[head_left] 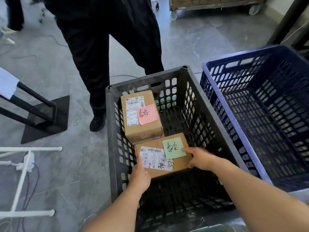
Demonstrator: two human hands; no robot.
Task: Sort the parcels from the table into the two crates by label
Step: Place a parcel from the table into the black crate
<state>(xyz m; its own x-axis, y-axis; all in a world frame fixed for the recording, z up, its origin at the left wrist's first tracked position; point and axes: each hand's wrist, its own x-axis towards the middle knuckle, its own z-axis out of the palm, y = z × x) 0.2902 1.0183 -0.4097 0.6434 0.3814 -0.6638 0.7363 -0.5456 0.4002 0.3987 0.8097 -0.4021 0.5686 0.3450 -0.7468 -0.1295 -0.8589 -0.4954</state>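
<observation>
A black slatted crate [215, 129] stands on the floor in front of me. Inside it, at the far left, lies a cardboard parcel with a pink note [142, 118]. Nearer to me, a second cardboard parcel with a green note [160, 156] sits low in the crate between my hands. My left hand [140, 176] grips its near-left corner, thumb on the white shipping label. My right hand [200, 158] grips its right end, a finger touching the green note. A blue crate [234, 124] stands to the right, with nothing visible inside.
A person in dark trousers [107, 47] stands just beyond the black crate. At left are a black stand base [46, 121] and a white pipe frame [21, 180] with wires. A wheeled cart [217, 5] is at the back.
</observation>
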